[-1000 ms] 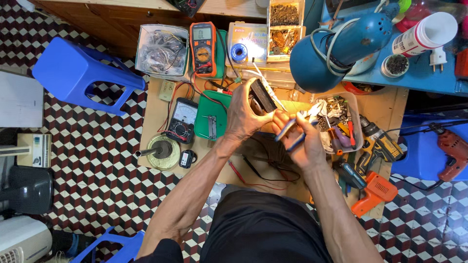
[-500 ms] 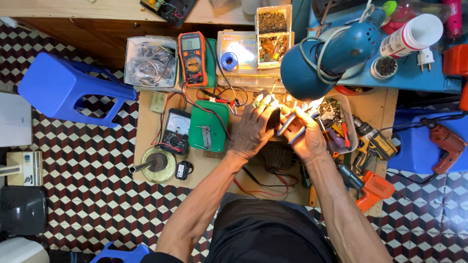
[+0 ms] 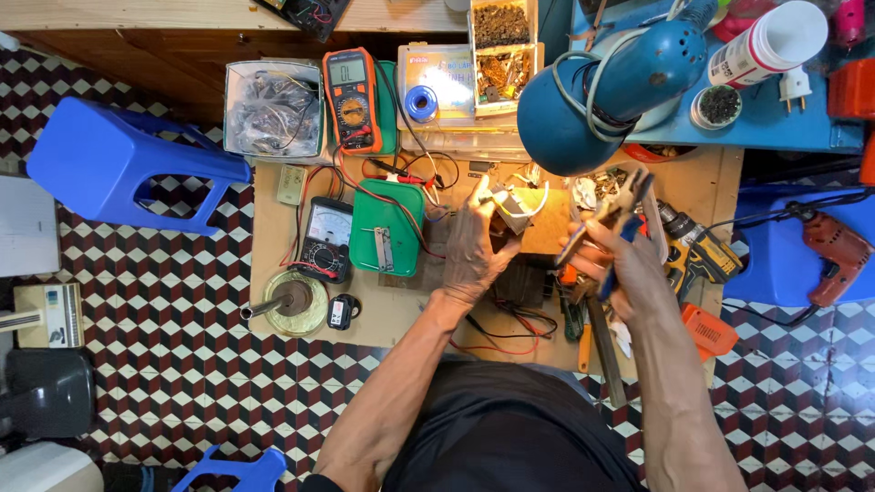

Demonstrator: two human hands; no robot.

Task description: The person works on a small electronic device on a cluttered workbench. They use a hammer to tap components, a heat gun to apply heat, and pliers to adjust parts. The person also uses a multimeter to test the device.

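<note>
Left hand (image 3: 476,248) gripping, right hand (image 3: 618,260) clenched

Small wired part (image 3: 512,211) gripped in left hand (image 3: 476,251) above wooden desk (image 3: 273,228). Pliers (image 3: 620,205) held in right hand (image 3: 624,269), near blue lamp (image 3: 611,87). Green box (image 3: 387,228) and orange multimeter (image 3: 351,98) seen left of hands.

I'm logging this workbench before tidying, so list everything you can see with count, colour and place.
small wooden table: one, tan, centre
orange digital multimeter: one, top centre
black analogue meter: one, table left
green plastic box: one, beside that meter
blue plastic stool: one, left floor
blue desk lamp: one, top right
red power drill: one, far right
yellow cordless drill: one, table right
left hand: holds small wired component
right hand: holds blue-handled pliers
</note>
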